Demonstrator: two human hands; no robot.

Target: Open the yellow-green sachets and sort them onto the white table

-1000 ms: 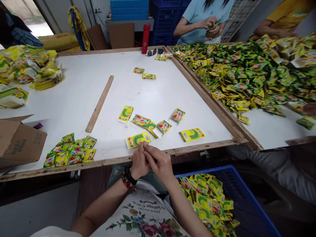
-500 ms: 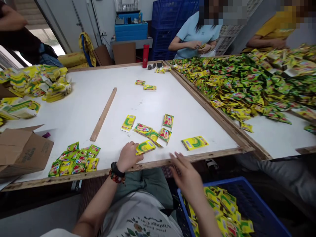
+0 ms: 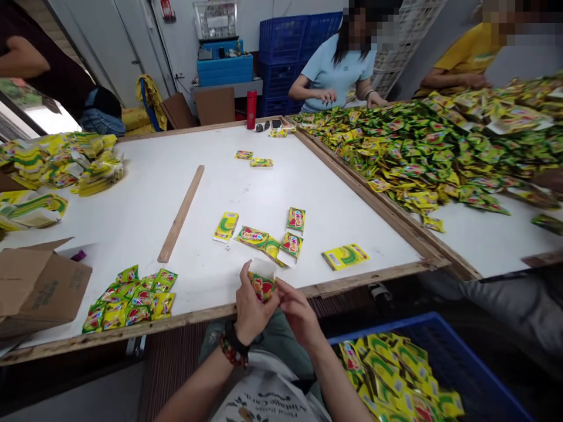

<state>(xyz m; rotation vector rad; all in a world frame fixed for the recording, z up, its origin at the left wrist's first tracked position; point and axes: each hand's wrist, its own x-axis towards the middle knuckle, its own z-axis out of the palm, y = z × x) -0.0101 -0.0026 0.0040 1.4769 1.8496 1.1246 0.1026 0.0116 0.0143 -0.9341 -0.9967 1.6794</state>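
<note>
Just over the table's front edge, my left hand (image 3: 255, 308) is closed around a small green, red and yellow carton (image 3: 263, 285) whose white top end stands open. My right hand (image 3: 297, 308) is at the carton's right side, its fingers bent against it. Beyond my hands lie several flat cartons: a yellow carton (image 3: 226, 227), a long piece (image 3: 253, 236), two small ones, including the upper carton (image 3: 296, 219), and a yellow carton (image 3: 346, 257) to the right. Several small green and yellow sachets (image 3: 132, 298) lie in a group at front left.
A wooden strip (image 3: 181, 214) lies on the white table. A cardboard box (image 3: 41, 287) stands at left, stacked flat cartons (image 3: 65, 161) behind it. A wooden rail (image 3: 369, 196) borders a large sachet heap (image 3: 417, 146). Below right is a blue crate (image 3: 475, 366) of cartons. Co-workers are around the table.
My left hand has lifted a carton from the table edge, and it is now upright with its end open. My right hand has moved left to the carton. A co-worker's hands have parted.
</note>
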